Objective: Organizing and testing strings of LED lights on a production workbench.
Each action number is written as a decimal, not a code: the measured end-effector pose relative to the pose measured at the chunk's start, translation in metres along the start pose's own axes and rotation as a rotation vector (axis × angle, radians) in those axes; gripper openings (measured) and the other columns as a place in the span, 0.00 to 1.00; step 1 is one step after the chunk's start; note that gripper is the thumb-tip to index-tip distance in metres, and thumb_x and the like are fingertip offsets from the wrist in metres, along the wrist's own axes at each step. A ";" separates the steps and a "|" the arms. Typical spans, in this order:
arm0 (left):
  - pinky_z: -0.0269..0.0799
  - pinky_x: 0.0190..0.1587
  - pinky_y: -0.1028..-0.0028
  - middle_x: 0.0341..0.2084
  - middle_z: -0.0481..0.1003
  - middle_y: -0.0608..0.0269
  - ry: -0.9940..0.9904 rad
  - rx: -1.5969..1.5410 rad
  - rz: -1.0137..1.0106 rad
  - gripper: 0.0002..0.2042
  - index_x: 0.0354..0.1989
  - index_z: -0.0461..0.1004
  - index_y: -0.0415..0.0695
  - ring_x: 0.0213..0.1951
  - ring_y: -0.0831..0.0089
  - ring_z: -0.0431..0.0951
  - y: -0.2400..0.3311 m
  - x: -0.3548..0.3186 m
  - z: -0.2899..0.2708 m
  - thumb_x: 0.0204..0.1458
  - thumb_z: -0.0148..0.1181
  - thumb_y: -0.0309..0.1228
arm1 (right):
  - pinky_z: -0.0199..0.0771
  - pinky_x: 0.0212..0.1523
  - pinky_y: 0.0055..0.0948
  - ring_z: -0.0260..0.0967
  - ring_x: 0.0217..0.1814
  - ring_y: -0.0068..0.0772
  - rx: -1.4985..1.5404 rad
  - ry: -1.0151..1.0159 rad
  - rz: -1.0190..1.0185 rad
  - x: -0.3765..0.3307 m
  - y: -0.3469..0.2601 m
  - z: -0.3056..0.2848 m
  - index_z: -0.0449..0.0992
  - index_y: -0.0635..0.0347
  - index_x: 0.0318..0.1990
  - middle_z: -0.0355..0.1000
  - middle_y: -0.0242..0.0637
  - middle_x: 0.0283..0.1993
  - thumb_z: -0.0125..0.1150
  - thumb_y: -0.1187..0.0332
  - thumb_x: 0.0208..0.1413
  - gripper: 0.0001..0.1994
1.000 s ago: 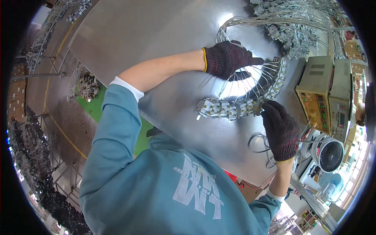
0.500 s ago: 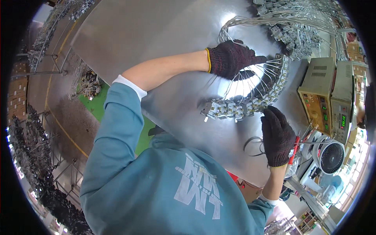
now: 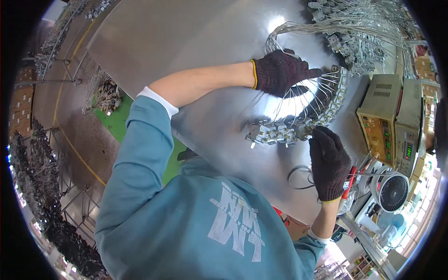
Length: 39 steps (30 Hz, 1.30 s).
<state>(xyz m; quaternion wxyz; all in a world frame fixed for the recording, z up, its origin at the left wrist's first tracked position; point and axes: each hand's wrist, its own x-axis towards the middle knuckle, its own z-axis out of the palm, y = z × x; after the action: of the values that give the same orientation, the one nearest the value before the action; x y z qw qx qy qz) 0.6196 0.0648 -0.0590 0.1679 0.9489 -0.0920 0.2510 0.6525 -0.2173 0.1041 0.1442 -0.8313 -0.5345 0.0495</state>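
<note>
Over the metal table, my left hand (image 3: 283, 74), in a dark knit glove with a yellow cuff, is closed round a bundle of thin pale wires (image 3: 298, 29). From beneath it the wires fan out to a curved row of small silver metal-cased parts (image 3: 272, 134), which lies on the tabletop. Along the outer side of that curve is my right hand (image 3: 330, 163), gloved the same way, its fingers drawn together and their tips at the row. Whatever those fingers hold is hidden by the glove. A thin grey cable (image 3: 298, 178) loops beside this hand.
Two bench instruments with lit displays (image 3: 380, 121) stand at the right, near a small fan (image 3: 393, 192) and a red-handled tool (image 3: 348, 183). More wired silver parts (image 3: 343, 44) are heaped at the far right. Beyond the table's left edge, another wire bundle (image 3: 107, 95) sits low.
My right fingertips have shifted slightly left along the row. My left hand keeps its grip on the wires. The whole view has moved a little, and an instrument's readout has changed.
</note>
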 end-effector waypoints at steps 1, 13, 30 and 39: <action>0.81 0.48 0.51 0.41 0.82 0.54 0.000 -0.001 -0.001 0.35 0.81 0.64 0.48 0.39 0.54 0.85 0.001 0.001 -0.001 0.68 0.58 0.51 | 0.86 0.53 0.38 0.87 0.53 0.47 0.000 -0.001 0.000 0.001 0.001 -0.003 0.87 0.54 0.53 0.86 0.41 0.56 0.73 0.74 0.63 0.12; 0.81 0.48 0.51 0.40 0.82 0.53 -0.086 0.038 -0.039 0.35 0.79 0.65 0.46 0.39 0.54 0.85 0.004 0.009 -0.009 0.69 0.57 0.51 | 0.87 0.50 0.39 0.87 0.51 0.48 0.262 0.093 0.074 -0.016 0.008 0.009 0.86 0.52 0.56 0.86 0.40 0.56 0.72 0.75 0.64 0.14; 0.79 0.48 0.46 0.33 0.80 0.51 -0.027 0.066 -0.148 0.35 0.77 0.67 0.40 0.36 0.51 0.84 0.007 0.008 0.000 0.68 0.57 0.51 | 0.87 0.50 0.38 0.87 0.51 0.48 0.232 0.097 0.123 -0.021 -0.005 0.007 0.87 0.55 0.55 0.85 0.42 0.58 0.75 0.74 0.62 0.14; 0.77 0.49 0.48 0.39 0.82 0.52 0.095 0.009 -0.114 0.37 0.72 0.72 0.39 0.43 0.53 0.85 -0.001 0.002 0.011 0.54 0.65 0.45 | 0.86 0.49 0.45 0.86 0.51 0.51 -0.180 -0.097 -0.147 -0.005 -0.021 -0.005 0.86 0.53 0.53 0.85 0.42 0.58 0.72 0.73 0.62 0.13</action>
<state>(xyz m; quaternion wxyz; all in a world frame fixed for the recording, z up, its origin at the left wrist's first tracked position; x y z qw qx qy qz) 0.6267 0.0617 -0.0669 0.1820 0.9403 -0.0285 0.2860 0.6332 -0.2149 0.1151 0.0461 -0.7961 -0.6026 0.0306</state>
